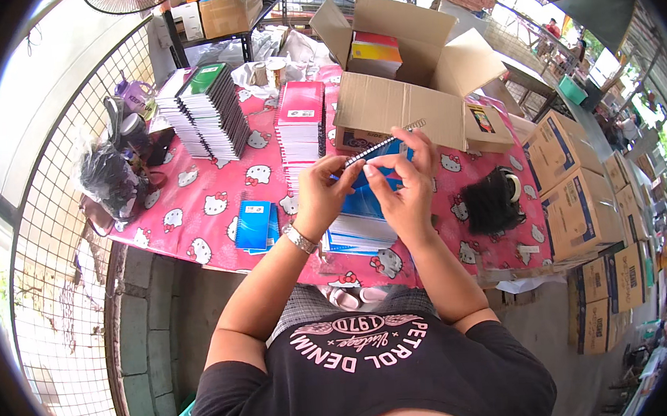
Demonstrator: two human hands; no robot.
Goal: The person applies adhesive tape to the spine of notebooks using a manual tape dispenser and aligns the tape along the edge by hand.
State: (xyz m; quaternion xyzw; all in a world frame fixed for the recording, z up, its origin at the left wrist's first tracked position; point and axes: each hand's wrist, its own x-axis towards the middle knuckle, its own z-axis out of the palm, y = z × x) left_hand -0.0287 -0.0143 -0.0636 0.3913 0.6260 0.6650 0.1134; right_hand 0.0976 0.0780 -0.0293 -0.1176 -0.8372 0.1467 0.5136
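Note:
Between my hands is a blue notebook (394,151), tilted up, with a dark spiral binding (372,151) along its upper edge. The coil's free end (417,124) sticks out past the right side. My left hand (328,191), with a wristwatch (300,240), pinches the left end of the bound edge. My right hand (410,191) has thumb and forefinger pressed together at the binding, other fingers bent near the coil. Directly below stands a stack of blue notebooks (360,233), partly hidden by my hands. Two small blue notebooks (255,224) lie left of it.
Behind are stacks of pink notebooks (300,102) and green-topped notebooks (215,116). An open cardboard box (399,99) holds more notebooks. A tape dispenser (495,199) sits right on the pink tablecloth (212,187); a plastic-wrapped bag (107,181) is left. Cartons (581,210) are piled beyond the right edge.

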